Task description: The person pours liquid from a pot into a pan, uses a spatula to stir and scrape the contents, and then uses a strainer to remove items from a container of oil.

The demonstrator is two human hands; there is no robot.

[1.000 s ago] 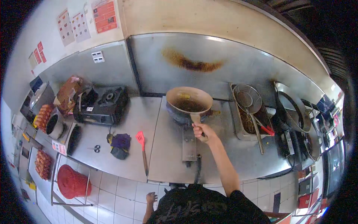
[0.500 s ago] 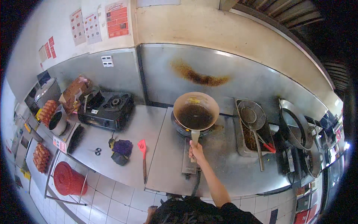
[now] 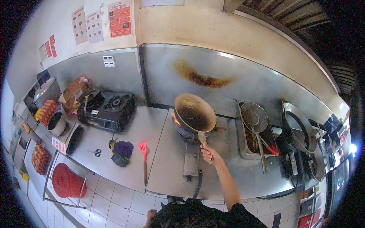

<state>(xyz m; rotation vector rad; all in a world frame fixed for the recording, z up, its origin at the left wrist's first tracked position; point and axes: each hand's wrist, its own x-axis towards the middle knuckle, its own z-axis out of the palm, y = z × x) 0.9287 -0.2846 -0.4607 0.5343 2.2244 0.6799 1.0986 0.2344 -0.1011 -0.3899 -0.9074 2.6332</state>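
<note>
My right hand is closed around the pale handle of a deep frying pan. The pan has a beige inner wall, a dark bottom and a yellowish smear on its far side. It is tilted over a portable gas stove, and an orange flame shows past its left rim. The pan covers most of the burner. My left hand hangs low at the bottom edge beside my dark clothing, its fingers mostly hidden. A red-headed spatula lies on the steel counter, left of the stove.
Right of the pan, a strainer rests on a metal tray with red-handled tongs. Farther right are large pans. To the left lie a purple cloth, scissors, another black stove and egg trays.
The pan has tilted and swung slightly left, while its handle and my right hand have moved to the right. A flame now shows at the burner's left side.
</note>
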